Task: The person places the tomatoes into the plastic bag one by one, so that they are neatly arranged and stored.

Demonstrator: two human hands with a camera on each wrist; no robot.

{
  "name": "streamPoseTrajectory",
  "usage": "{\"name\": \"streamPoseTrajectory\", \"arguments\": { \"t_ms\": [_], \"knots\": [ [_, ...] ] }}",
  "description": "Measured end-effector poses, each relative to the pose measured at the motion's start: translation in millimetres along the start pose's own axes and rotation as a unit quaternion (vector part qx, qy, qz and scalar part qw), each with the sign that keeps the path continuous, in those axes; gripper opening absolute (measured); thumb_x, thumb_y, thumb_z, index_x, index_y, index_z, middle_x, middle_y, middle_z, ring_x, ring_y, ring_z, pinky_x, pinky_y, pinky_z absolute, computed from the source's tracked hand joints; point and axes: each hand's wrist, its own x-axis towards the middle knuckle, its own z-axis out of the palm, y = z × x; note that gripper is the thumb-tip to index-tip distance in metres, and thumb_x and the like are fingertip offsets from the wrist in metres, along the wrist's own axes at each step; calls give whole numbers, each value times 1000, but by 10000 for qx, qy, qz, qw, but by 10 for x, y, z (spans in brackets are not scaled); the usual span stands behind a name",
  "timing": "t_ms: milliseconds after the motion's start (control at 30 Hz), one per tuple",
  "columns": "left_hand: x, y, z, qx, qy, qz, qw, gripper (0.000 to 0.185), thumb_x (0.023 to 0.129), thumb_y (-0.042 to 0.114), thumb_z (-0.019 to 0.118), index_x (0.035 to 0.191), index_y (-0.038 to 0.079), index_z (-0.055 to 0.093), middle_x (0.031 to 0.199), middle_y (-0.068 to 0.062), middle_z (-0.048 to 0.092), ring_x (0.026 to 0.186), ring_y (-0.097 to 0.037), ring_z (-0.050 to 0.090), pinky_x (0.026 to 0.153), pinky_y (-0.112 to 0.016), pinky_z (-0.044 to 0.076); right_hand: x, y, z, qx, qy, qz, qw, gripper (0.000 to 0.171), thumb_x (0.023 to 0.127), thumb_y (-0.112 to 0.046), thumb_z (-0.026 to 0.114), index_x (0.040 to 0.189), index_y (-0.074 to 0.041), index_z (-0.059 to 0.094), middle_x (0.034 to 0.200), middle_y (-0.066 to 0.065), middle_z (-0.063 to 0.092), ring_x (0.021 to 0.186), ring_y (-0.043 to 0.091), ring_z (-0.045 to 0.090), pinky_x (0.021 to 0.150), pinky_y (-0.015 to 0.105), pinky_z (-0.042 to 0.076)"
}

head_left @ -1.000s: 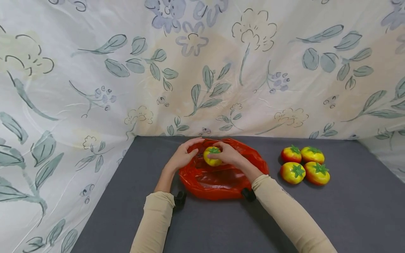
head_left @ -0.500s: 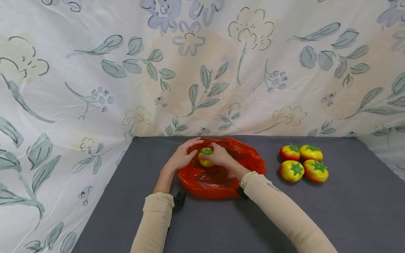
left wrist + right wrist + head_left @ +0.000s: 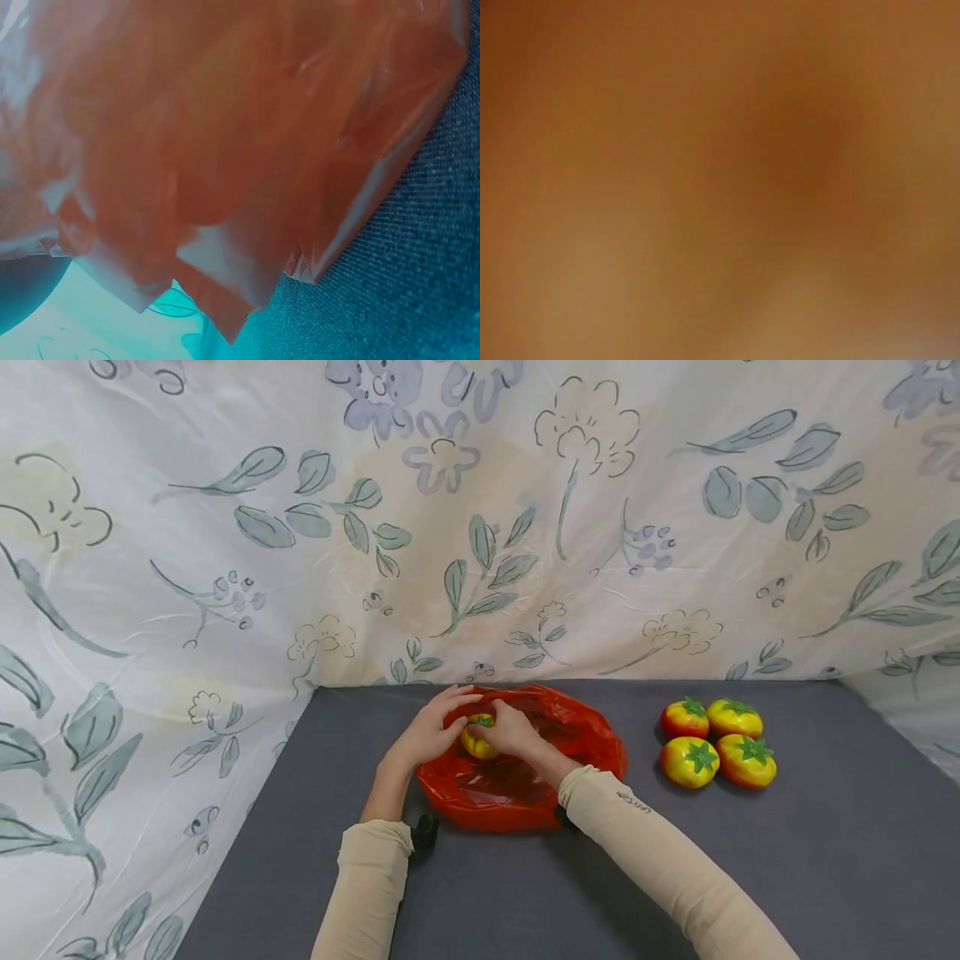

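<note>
A red plastic bag (image 3: 480, 814) lies with its mouth spread wide on the dark table. My left hand (image 3: 429, 731) holds its left rim, thumb on the inner side. The bag's thin side (image 3: 195, 150) fills most of the left wrist view and hides the left fingers there. Inside the mouth, near the left hand's thumb, my right hand (image 3: 513, 731) grips a yellow tomato (image 3: 477, 745) with a green calyx, partly covered by the fingers. The right wrist view is only an orange-brown blur.
Several yellow-red tomatoes (image 3: 718, 743) with green calyxes stand grouped on the table right of the bag. Behind the table (image 3: 300, 877) hangs a flower-patterned cloth (image 3: 480, 527), which also runs along both sides.
My right hand has moved left and a little down with the tomato, toward my left hand and into the bag. The left hand has stayed at the rim. The head view has shifted slightly.
</note>
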Motion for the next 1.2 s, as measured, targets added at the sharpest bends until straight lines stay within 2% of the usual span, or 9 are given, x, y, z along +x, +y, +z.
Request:
{"name": "streamPoseTrajectory", "arguments": {
  "t_ms": [100,200,333,600,767,867,1200],
  "knots": [
    [-4,-6,-5,48,20,70,10000,41,92,-2,55,132,4,55,145,-13,41,138,-36,25,109,-51,23,-21,14,-14,-31,-116,-59,9999,70,88,-42,65,139,-1,40,128,20,51,112,32,52,97,52,40],
    [-1,-14,-11,83,12,67,9999,41,92,-2,55,132,5,56,145,-12,42,139,-35,24,109,-51,23,-45,34,-30,14,-278,-151,9995,75,82,-39,73,139,-4,38,126,19,48,109,32,51,96,48,42],
    [7,-11,-6,112,-1,45,9999,40,92,-2,55,131,7,57,145,-10,43,139,-31,24,109,-50,24,-60,63,-33,-54,-344,-256,9991,78,76,-31,81,136,-6,40,120,15,53,103,29,53,92,45,44],
    [-4,-10,18,-6,133,123,9998,44,89,-7,53,130,7,58,141,-11,48,138,-28,29,109,-47,26,-26,93,-13,-118,-153,-524,9984,67,79,-22,79,133,-3,43,122,14,56,104,27,56,94,40,45],
    [15,-11,25,12,253,183,9995,43,90,-7,51,130,7,59,139,-12,49,135,-29,34,108,-47,27,-20,101,-53,-92,-195,-700,9973,68,81,-19,78,136,0,43,125,16,54,108,27,54,97,40,43],
    [24,-8,28,43,236,103,9997,43,91,-6,51,130,7,59,139,-12,49,135,-29,34,108,-48,27,-13,104,-90,-8,-285,-707,9971,69,81,-20,77,137,0,42,126,16,53,109,27,53,98,40,42],
    [23,-29,44,98,251,-40,9996,42,91,-7,50,130,5,58,140,-15,47,136,-32,32,108,-51,26,-70,116,-364,785,-646,-536,9934,63,87,-28,70,139,-5,42,133,16,51,118,29,50,99,42,41]
  ]
}}
